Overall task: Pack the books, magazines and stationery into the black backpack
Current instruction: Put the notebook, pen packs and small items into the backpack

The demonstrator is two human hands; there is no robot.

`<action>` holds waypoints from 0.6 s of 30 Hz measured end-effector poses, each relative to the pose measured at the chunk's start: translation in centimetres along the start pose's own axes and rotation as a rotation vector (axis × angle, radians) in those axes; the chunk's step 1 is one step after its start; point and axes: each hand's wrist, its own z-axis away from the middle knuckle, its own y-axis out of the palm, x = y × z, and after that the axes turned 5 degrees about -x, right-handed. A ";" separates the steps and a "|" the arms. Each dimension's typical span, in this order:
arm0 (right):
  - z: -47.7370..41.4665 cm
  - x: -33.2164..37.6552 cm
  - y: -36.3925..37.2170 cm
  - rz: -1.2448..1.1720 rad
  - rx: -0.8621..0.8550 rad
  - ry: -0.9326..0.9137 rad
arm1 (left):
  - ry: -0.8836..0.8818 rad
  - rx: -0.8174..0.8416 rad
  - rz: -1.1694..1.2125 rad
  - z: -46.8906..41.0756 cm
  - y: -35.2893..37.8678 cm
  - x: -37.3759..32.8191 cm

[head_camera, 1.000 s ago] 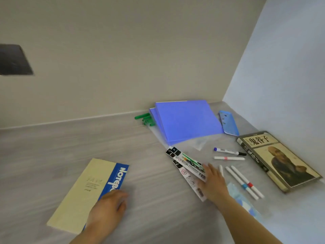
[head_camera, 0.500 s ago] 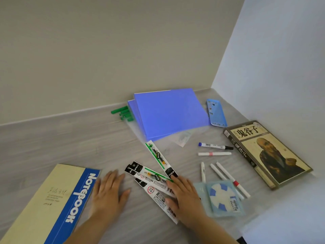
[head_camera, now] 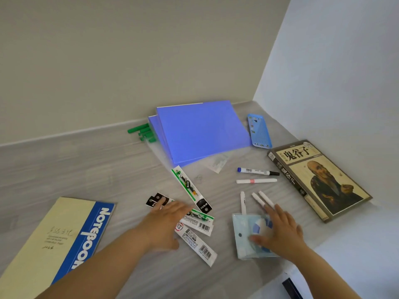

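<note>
Grey wood-grain surface [head_camera: 64,169] runs into a corner between a beige wall and a pale blue-white one. Taking the blue folders [head_camera: 200,130] near that corner as the landmark: green clips [head_camera: 142,132] lie just left of them, touching their edge, and a light-blue plastic case [head_camera: 259,131] lies just right of them. Right and nearer than the folders, a book [head_camera: 319,180] with a portrait cover lies flat. Between folders and book sit a blue-capped marker [head_camera: 257,171] and a white marker [head_camera: 255,181], roughly parallel, close but apart. Just in front of the folders a green refill pack [head_camera: 190,186] lies slanted, its top end at the folders' front edge. Nearer than that, the left hand [head_camera: 166,223] lies flat, fingers spread and holding nothing, on more refill packs [head_camera: 196,234] fanned beneath it. Right of that hand, the right hand [head_camera: 280,231] rests open, palm down, on a clear pouch [head_camera: 244,234] with a blue-and-white roll inside; three white pens [head_camera: 259,199] lie just beyond the pouch, and the fingertips [head_camera: 269,209] cover the nearer ends of two. Far left of the folders and nearer the camera, a yellow-and-blue notebook [head_camera: 54,240] lies flat, untouched. No backpack can be identified; a dark object at the bottom right edge is too cropped to tell.
</note>
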 end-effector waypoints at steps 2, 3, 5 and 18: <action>0.4 -0.1 0.3 0.032 0.029 -0.024 | 0.006 0.016 -0.046 -0.5 -0.4 -0.3; 0.7 0.0 0.4 0.045 0.027 -0.046 | 0.014 0.008 -0.053 -0.2 -0.4 -0.2; 1.2 0.5 0.7 0.076 0.033 -0.099 | 0.095 -0.070 -0.076 0.7 0.3 0.5; 1.4 2.9 1.4 0.107 0.003 -0.277 | -0.353 0.022 -0.170 5.1 2.0 -1.7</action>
